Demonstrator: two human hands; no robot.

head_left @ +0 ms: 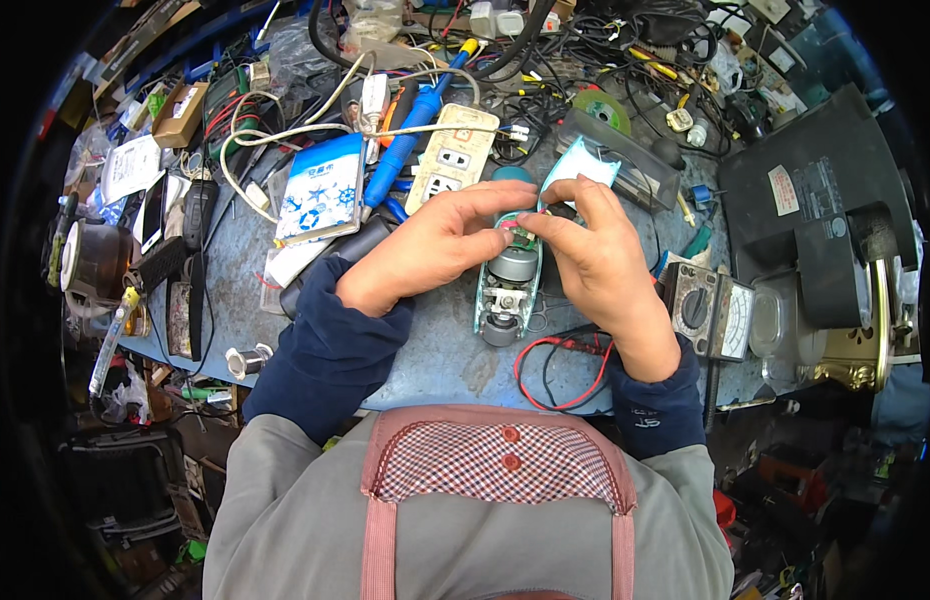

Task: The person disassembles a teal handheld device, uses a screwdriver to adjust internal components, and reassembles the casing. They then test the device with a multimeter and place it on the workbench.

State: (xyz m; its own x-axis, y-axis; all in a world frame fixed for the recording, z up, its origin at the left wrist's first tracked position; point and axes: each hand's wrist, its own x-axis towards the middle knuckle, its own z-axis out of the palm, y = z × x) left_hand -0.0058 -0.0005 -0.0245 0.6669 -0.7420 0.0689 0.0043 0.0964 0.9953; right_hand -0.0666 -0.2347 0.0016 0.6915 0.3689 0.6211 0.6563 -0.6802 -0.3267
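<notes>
An opened teal handheld device lies upright in the picture between my hands, showing a round silver motor, a metal mechanism below it and a small green circuit board. My left hand grips its upper part from the left, fingers across the top and thumb by the board. My right hand is closed in a pinch over the board, near a bit of pink-red wire; what the fingertips hold is hidden. A light teal shell piece shows just behind the right fingers; whether they touch it, I cannot tell.
A power strip, a blue soldering iron and a blue-white notebook are beyond my left hand. An analog multimeter sits right, its red and black leads looping nearby. Tangled cables crowd the back; a black casing stands far right.
</notes>
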